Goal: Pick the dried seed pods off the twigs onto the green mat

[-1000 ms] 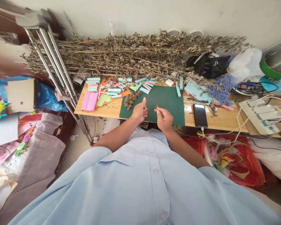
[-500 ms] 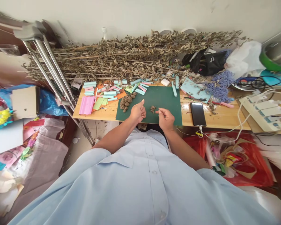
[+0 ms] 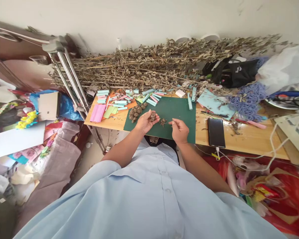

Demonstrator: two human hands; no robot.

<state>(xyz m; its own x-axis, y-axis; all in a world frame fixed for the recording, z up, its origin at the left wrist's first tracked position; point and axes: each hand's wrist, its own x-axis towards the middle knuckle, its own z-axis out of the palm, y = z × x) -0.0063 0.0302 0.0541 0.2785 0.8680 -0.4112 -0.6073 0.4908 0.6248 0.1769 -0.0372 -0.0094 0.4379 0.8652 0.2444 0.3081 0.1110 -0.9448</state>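
Observation:
My left hand [image 3: 145, 124] is turned palm up over the green cutting mat [image 3: 181, 109], its fingers curled round a ball of dried leaves [image 3: 152, 116]. To its right, my right hand [image 3: 180, 130] is closed in a pinch above the mat's front part; whatever lies between thumb and forefinger is too small to make out. A small heap of dried leaf crumbs [image 3: 162, 122] lies on the mat between both hands. Several brown balls of dried leaves [image 3: 137, 112] sit together on the mat's left side, just beyond my left hand.
Dried leafy stalks [image 3: 139, 66] stretch along the wall. Paper rolls [image 3: 119, 102] and a pink paper stack [image 3: 98, 113] are on the left. A phone [image 3: 216, 132] with a cable, purple yarn [image 3: 248, 99] and a power strip [image 3: 292, 132] are right. Crutches [image 3: 69, 73] lean at the left.
My left hand has rolled over from thumb-up to palm up, bringing the ball of dried leaves into sight. My right hand stays pinched. The camera view has shifted slightly.

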